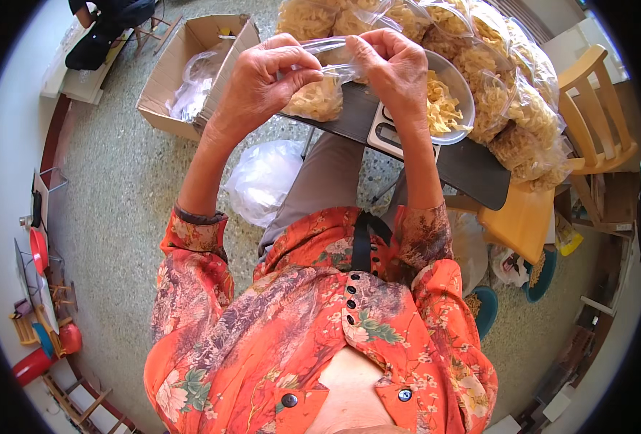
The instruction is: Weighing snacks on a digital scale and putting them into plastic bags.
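Observation:
My left hand [269,81] pinches one side of the mouth of a clear plastic bag [320,100], and my right hand [393,70] grips the other side. The mouth is stretched between my fingers. Pale yellow dried strips fill the lower part of this bag, over the edge of a black table [461,168]. Beneath my right wrist is a white digital scale [381,135], partly hidden by the forearm. A translucent plastic bowl [466,103] holds loose dried strips [441,103] just right of my right hand; its base is hidden.
Filled clear bags [521,103] are heaped behind and right of the bowl. A cardboard box [155,95] with plastic bags stands left. A white plastic bag [266,176] lies on the floor. Right are a wooden chair [597,103] and teal basins [486,312]. A person [116,32] is at upper left.

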`<state>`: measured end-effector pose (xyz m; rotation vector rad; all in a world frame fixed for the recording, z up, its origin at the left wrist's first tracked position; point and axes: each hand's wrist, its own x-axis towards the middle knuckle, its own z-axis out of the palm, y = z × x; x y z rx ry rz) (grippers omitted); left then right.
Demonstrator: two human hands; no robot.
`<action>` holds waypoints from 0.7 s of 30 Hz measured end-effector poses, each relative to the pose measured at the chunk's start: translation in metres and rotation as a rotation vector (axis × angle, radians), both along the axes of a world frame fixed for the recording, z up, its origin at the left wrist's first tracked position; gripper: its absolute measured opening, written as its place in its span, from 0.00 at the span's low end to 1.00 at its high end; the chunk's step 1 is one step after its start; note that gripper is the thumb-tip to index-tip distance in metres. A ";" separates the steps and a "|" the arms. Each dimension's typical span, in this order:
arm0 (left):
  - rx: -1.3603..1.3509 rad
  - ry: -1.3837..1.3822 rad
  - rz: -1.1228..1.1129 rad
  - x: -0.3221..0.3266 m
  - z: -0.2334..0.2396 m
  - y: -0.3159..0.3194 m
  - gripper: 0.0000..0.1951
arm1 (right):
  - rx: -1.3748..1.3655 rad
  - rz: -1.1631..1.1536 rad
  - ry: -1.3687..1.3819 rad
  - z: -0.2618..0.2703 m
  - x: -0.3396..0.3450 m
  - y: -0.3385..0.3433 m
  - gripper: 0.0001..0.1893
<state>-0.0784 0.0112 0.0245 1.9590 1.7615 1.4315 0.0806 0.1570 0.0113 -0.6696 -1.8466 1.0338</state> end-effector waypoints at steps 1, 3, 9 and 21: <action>0.049 0.045 0.011 0.002 0.003 0.000 0.05 | 0.033 -0.004 0.021 0.001 -0.001 0.003 0.10; 0.010 0.048 0.015 0.007 0.011 -0.001 0.04 | 0.046 -0.016 0.043 0.002 0.000 0.005 0.11; -0.072 0.159 0.029 0.006 0.004 0.004 0.03 | 0.247 -0.127 -0.111 -0.003 -0.007 -0.003 0.10; -0.165 -0.027 0.107 0.024 0.000 0.007 0.06 | 0.257 -0.098 -0.139 -0.005 0.011 0.002 0.12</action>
